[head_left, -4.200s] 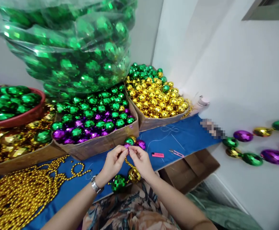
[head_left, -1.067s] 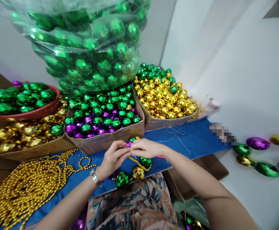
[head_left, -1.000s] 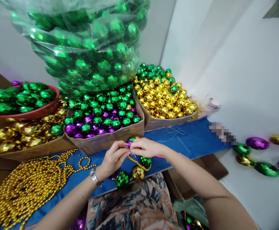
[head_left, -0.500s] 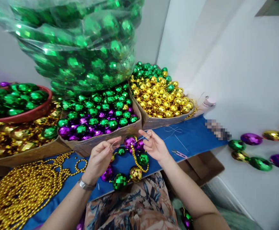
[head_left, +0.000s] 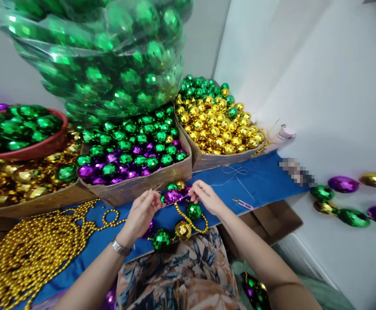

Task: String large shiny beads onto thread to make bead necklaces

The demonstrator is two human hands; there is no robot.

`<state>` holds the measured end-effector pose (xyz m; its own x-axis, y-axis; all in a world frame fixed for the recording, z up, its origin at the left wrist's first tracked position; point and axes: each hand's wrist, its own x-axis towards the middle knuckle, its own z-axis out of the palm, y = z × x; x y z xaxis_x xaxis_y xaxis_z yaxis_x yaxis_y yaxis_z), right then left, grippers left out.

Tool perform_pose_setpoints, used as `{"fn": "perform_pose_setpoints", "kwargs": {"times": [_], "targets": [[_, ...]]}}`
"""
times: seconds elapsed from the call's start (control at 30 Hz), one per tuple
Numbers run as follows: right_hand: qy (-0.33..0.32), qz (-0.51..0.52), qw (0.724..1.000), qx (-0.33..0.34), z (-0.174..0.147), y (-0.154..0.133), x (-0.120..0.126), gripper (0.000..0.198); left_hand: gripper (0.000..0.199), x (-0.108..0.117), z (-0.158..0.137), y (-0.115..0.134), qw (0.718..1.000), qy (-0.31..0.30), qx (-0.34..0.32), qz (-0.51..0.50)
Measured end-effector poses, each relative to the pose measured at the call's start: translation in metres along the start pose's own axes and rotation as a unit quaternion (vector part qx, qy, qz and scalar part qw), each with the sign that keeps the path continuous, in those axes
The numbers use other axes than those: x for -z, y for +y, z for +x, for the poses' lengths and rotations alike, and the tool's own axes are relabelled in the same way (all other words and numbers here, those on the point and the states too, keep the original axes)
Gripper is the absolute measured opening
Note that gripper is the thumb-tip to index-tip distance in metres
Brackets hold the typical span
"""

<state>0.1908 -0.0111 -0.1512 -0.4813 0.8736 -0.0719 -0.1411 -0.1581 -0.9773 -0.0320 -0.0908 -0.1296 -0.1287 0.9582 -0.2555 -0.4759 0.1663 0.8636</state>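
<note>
My left hand (head_left: 146,207) and my right hand (head_left: 205,196) are both closed in a pinch, holding a thin pale thread (head_left: 178,200) stretched between them. Directly under the thread lies a string of large faceted beads, with a purple bead (head_left: 173,196), a green bead (head_left: 161,239) and a gold bead (head_left: 183,230). A short strand of small gold beads (head_left: 204,226) curves across these, below my right hand. My left fingers partly cover another purple bead. The thread's exact path at the fingertips is too fine to make out.
Cardboard boxes of green and purple beads (head_left: 139,148) and gold beads (head_left: 220,125) line the back. A plastic bag (head_left: 117,64) of green beads rises above. Gold bead strands (head_left: 42,249) cover the left. Pink snips (head_left: 243,204) lie on the blue cloth (head_left: 267,174).
My hands have lowered slightly, with the left shifting right and its fingers closing together. My right fingers have curled in from a more spread pose. The short gold strand has swung a little right.
</note>
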Motion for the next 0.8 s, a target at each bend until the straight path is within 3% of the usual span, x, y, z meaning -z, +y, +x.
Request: {"fn": "perform_pose_setpoints", "kwargs": {"times": [0.07, 0.17, 0.23, 0.33, 0.43, 0.53, 0.63, 0.7, 0.8], "targets": [[-0.028, -0.202, 0.974, 0.101, -0.002, -0.018, 0.003, 0.026, 0.034, -0.006, 0.003, 0.004, 1.0, -0.003, 0.004, 0.018], [-0.091, -0.441, 0.854, 0.259, 0.004, -0.05, -0.002, 0.023, 0.033, -0.016, 0.006, 0.016, 0.996, -0.043, 0.001, 0.084], [-0.137, -0.501, 0.798, 0.307, 0.016, -0.063, -0.014, 0.023, 0.031, -0.021, 0.006, 0.023, 0.983, -0.094, 0.0, 0.154], [-0.178, -0.526, 0.763, 0.329, 0.042, -0.065, -0.034, 0.021, 0.025, -0.025, 0.003, 0.028, 0.955, -0.147, -0.015, 0.256], [-0.125, -0.538, 0.776, 0.306, 0.059, -0.054, -0.045, 0.018, 0.022, -0.024, 0.0, 0.025, 0.962, -0.104, -0.037, 0.248], [-0.027, -0.494, 0.816, 0.301, 0.05, -0.041, -0.046, 0.02, 0.025, -0.019, 0.0, 0.02, 0.985, -0.048, -0.028, 0.166], [-0.056, -0.42, 0.854, 0.302, 0.029, -0.029, -0.044, 0.018, 0.026, -0.013, 0.002, 0.018, 0.992, -0.034, -0.011, 0.122], [-0.088, -0.408, 0.863, 0.284, 0.02, -0.02, -0.045, 0.019, 0.026, -0.011, 0.002, 0.018, 0.993, -0.035, -0.007, 0.109], [-0.084, -0.386, 0.886, 0.242, 0.016, -0.009, -0.047, 0.017, 0.025, -0.011, 0.002, 0.019, 0.994, -0.037, -0.009, 0.102]]}}
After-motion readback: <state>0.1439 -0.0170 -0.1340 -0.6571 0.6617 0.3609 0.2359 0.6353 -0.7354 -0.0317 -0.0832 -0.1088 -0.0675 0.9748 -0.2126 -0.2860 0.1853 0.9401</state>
